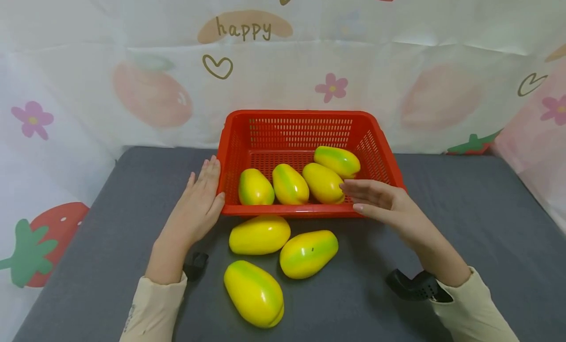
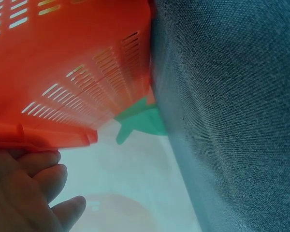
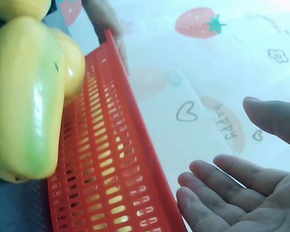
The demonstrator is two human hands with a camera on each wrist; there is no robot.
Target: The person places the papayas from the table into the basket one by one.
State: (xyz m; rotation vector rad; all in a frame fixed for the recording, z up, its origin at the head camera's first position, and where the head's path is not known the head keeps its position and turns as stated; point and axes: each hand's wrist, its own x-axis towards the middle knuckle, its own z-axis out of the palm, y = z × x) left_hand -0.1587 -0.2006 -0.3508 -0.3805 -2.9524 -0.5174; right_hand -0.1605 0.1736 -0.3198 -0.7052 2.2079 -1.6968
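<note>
A red plastic basket (image 1: 298,212) holds several glossy yellow-green fruits that look like papayas, among them one near its right side (image 1: 323,183). My left hand (image 1: 194,204) rests along the basket's left rim, fingers straight; the left wrist view shows its fingers (image 2: 50,181) beside the rim. Over the front right corner hovers my right hand (image 1: 384,204), its fingers extended and thumb apart, with nothing in it. In front of the basket, three more such fruits lie on the cloth: one against the front wall (image 1: 259,235), one to its right (image 1: 308,254) and one nearest me (image 1: 254,294).
A dark grey cloth (image 1: 464,224) covers the table. Behind it hangs a white printed sheet (image 1: 265,86) with fruits, flowers and hearts, close to the basket's back. Each wrist wears a black strap device, such as the right one (image 1: 413,285).
</note>
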